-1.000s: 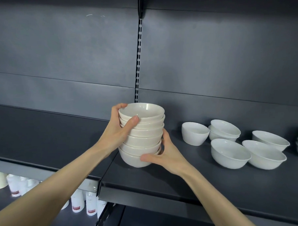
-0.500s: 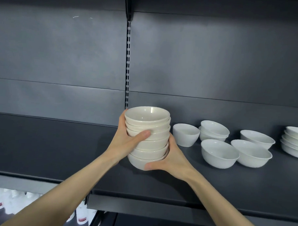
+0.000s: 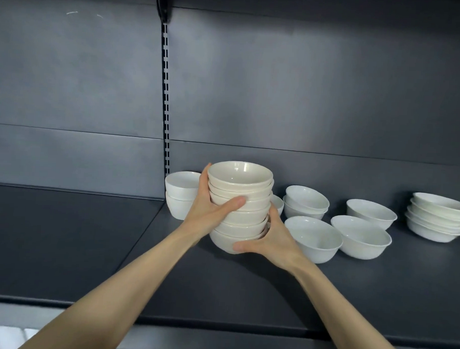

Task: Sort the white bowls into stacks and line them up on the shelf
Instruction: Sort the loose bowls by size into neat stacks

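A stack of several cream-white bowls is held over the dark shelf, near its middle. My left hand wraps the stack's left side, thumb across the front. My right hand cups the bottom bowl from the right. Behind my left hand stands a short stack of two white bowls against the back panel. I cannot tell whether the held stack touches the shelf.
To the right lie a leaning pair of bowls, three single wide bowls, and a stack of several shallow bowls at the far right. A slotted upright splits the back panel.
Both hands carried the stack to the right and deeper onto the shelf. The view shifted, bringing the two-bowl stack behind my left hand and the far-right stack into sight.
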Demonstrator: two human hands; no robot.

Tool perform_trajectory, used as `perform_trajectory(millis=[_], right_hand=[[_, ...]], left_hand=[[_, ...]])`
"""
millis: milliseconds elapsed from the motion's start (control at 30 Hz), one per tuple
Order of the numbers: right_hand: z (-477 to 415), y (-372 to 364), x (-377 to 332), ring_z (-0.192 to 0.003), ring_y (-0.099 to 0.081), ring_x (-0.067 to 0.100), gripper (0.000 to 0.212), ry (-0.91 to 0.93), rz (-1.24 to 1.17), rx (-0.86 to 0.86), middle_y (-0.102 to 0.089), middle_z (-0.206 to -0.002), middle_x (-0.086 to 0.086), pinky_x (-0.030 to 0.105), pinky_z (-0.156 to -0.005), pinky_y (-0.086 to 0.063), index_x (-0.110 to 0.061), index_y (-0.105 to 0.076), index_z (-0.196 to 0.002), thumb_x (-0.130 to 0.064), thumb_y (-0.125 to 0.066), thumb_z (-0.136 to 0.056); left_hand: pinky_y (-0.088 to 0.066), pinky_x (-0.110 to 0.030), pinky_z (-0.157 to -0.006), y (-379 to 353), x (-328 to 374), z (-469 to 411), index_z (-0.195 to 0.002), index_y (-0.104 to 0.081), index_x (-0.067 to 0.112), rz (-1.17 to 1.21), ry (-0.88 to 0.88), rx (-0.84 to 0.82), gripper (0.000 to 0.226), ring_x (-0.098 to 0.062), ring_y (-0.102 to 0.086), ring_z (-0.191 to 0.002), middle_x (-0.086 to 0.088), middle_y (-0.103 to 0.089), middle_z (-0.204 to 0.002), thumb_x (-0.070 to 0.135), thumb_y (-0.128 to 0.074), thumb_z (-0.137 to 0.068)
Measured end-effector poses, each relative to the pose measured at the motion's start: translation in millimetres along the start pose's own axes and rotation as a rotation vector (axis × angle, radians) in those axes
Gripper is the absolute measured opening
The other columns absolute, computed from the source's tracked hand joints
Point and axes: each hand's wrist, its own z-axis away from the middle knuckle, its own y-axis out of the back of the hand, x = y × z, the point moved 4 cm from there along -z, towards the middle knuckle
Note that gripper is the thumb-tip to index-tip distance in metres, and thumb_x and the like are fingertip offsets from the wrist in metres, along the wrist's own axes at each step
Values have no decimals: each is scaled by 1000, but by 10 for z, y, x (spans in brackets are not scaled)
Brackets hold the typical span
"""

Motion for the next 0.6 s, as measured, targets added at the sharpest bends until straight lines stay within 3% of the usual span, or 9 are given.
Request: perform_trajectory(millis=[100, 300, 433, 500, 600], right_hand=[[-32, 43, 24, -110, -57, 1, 95, -5, 4, -15, -58, -118, -20, 21, -88, -51, -45, -32, -125, -19, -91, -56], [-80, 28, 58, -117, -55, 8, 118, -26, 34, -62, -53, -127, -17, 36, -95, -52, -41, -18, -140, -33, -91, -48], [-65, -25, 13, -116, -53, 2, 115, -21, -29, -115, -46, -131, -17, 20, -84, -53, -43, -8, -140, -16, -88, -62], [-62, -39, 25, -112, -55, 0, 115, -22, -56, -102, -48, -130, -17, 17, -79, -53, -40, -8, -142, -13, -88, -63], [-72, -44, 54, -112, -57, 1, 113, -13, -40, -48, -55, -126, -16, 23, -85, -54, -34, -18, -142, -20, -91, -57]], left_hand=[[-42, -9, -83, -43, -1, -31, -144, -12, 40, 3, 7, -6, 104, 18, -45, -111, 35, -43, -123, 38, -78, -64], [-41, -15, -93, -13, -15, -24, -148, -7, 39, -8, 42, -35, 124, 17, -44, -115, 33, -43, -128, 50, -82, -51], [-42, -27, -102, 35, -41, -15, -149, -5, 40, -7, 77, -70, 131, 0, -47, -124, 21, -45, -137, 48, -84, -44], [-46, -27, -99, 47, -55, -8, -145, -16, 39, -15, 83, -86, 121, -1, -51, -121, 20, -50, -133, 47, -84, -45], [-49, -17, -85, 28, -77, 25, -124, -33, 49, -9, 93, -95, 92, 11, -57, -107, 23, -56, -122, 45, -83, -47]])
